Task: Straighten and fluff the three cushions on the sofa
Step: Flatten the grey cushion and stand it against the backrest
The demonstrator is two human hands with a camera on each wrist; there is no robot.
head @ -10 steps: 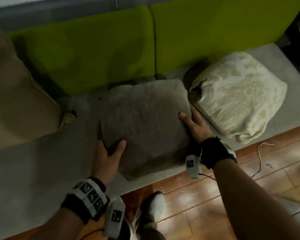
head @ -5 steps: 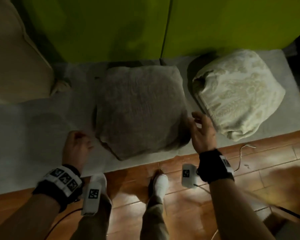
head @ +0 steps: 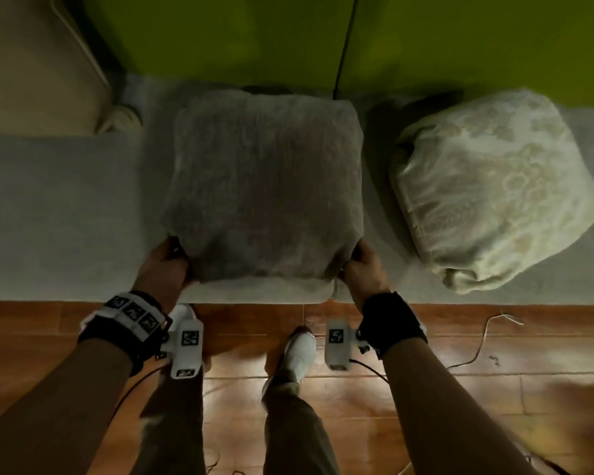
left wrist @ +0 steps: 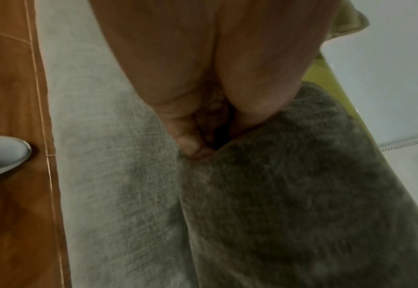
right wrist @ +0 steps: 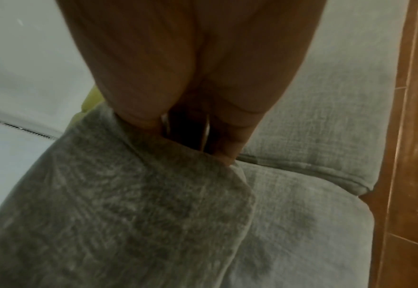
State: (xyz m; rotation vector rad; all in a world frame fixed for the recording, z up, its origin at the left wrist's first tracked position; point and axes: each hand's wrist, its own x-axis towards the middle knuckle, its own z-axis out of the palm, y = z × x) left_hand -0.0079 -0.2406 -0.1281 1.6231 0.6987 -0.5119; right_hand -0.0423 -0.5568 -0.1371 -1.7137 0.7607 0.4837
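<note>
My left hand [head: 163, 265] pinches the near left corner of the square grey plush cushion [head: 264, 186], and my right hand [head: 362, 269] pinches its near right corner. The cushion lies at the front edge of the grey fabric sofa seat [head: 59, 207]. A cream patterned cushion [head: 494, 186] sits just beside it toward the right end, a beige cushion [head: 31, 63] at the back left corner.

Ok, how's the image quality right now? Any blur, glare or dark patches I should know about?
Head view: dim overall, the grey cushion dark but readable, glare patches on the wooden floor, edges bowed by the wide lens. Left wrist view: soft, the left hand fills the top, close and blurred. Right wrist view: likewise soft, the right hand shadowed where it grips the cushion corner.
</note>
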